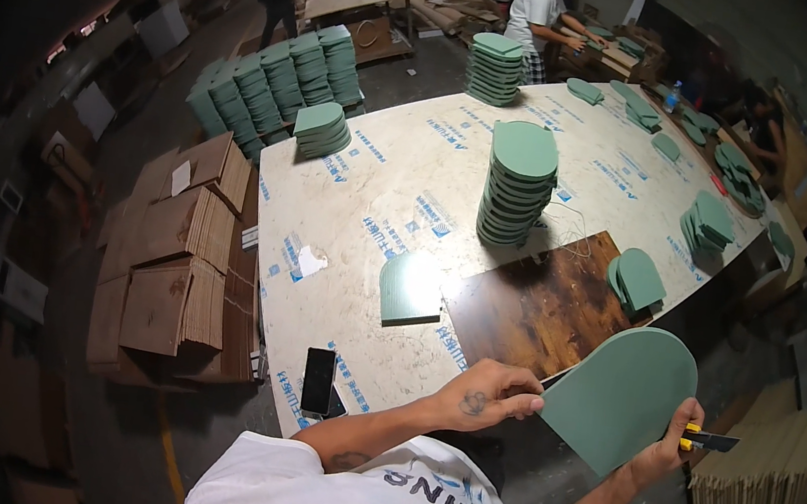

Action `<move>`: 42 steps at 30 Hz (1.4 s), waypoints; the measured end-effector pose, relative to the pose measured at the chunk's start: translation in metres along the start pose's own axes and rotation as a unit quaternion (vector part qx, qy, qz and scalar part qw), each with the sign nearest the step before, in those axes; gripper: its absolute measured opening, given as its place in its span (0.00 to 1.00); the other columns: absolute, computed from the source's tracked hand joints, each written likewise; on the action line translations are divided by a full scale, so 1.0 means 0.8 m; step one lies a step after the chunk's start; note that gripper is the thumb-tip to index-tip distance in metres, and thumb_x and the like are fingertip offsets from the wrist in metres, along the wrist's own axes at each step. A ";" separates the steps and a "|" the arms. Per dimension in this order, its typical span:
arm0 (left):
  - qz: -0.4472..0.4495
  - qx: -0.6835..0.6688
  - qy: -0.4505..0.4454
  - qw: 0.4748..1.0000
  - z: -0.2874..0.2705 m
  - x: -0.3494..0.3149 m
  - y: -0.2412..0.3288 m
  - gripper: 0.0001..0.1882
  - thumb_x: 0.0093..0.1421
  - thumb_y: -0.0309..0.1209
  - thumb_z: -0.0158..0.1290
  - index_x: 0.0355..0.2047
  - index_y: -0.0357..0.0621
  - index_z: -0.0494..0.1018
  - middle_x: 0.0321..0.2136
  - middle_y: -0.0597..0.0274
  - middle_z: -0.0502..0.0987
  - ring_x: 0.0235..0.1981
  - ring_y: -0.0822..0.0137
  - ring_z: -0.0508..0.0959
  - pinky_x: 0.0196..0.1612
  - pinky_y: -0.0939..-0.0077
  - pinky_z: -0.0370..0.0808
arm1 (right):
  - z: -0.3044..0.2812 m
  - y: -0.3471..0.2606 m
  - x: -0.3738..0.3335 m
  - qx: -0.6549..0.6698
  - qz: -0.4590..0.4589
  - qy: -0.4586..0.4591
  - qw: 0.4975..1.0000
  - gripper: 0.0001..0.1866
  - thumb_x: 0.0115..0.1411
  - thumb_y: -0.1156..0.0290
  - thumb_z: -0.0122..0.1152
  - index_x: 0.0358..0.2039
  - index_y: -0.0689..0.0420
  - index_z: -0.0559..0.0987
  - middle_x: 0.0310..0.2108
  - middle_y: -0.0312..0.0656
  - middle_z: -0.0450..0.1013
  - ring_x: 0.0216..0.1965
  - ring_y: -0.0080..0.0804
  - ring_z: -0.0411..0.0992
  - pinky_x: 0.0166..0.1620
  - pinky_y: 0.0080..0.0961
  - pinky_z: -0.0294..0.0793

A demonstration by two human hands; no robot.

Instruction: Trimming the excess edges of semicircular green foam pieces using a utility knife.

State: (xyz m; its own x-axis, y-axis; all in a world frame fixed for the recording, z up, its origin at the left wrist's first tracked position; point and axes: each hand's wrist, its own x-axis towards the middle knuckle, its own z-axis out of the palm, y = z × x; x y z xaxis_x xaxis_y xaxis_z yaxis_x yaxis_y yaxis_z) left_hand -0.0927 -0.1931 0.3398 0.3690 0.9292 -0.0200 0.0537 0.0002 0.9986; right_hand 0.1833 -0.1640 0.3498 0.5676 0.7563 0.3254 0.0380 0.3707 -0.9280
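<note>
A green panel (pixel 623 395) with one rounded end is held up in front of me, tilted. My left hand (pixel 492 396) has its fingers closed at the panel's left corner. At the right edge, my right hand (pixel 667 448) grips the panel and also holds a yellow-and-black utility knife (pixel 708 441) that points right. Beyond the panel lies a dark brown wooden board (pixel 527 313) on the table. Two or so rounded green panels (pixel 638 279) rest at its right corner. A flat-ended green stack (pixel 411 290) sits to the board's left.
The white table (pixel 391 190) bears a tall stack of green panels (pixel 520 181) and smaller piles. A black phone (pixel 317 380) lies at the near left edge. Cardboard bundles (pixel 185 266) stand left of the table, more sheets (pixel 748 486) at right. A person (pixel 538 17) works at the far side.
</note>
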 end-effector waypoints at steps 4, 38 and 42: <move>-0.029 0.012 -0.005 0.999 -0.005 0.002 -0.003 0.17 0.67 0.39 0.61 0.45 0.36 0.79 0.33 0.58 0.84 0.33 0.71 0.83 0.39 0.76 0.79 | -0.005 -0.002 0.000 -0.007 -0.012 -0.031 0.999 0.11 0.70 0.64 0.60 0.37 0.59 0.77 0.32 0.32 0.71 0.35 0.21 0.67 0.42 0.20 0.67; -0.068 -0.402 -0.319 0.856 0.055 0.039 -0.056 0.22 0.70 0.36 0.53 0.58 0.33 0.72 0.52 0.39 0.77 0.52 0.46 0.80 0.52 0.55 0.81 | 0.064 -0.031 -0.026 0.152 0.025 -0.182 0.971 0.18 0.71 0.56 0.59 0.42 0.60 0.80 0.34 0.30 0.74 0.36 0.16 0.69 0.41 0.15 0.66; -0.171 -0.524 -0.268 0.790 0.074 0.034 -0.033 0.28 0.65 0.41 0.57 0.58 0.30 0.69 0.48 0.44 0.77 0.44 0.52 0.81 0.47 0.61 0.82 | 0.059 -0.031 -0.024 0.127 0.062 -0.214 0.967 0.19 0.71 0.54 0.59 0.43 0.61 0.80 0.35 0.30 0.74 0.38 0.16 0.69 0.44 0.13 0.65</move>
State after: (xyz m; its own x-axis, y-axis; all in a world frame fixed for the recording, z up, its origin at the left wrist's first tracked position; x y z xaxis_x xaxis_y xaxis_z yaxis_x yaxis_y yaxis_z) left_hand -0.0292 -0.1901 0.3103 0.8544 0.5184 -0.0352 -0.4585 0.7840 0.4185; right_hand 0.1329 -0.1622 0.3752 0.1605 0.9369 0.3107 -0.2424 0.3426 -0.9077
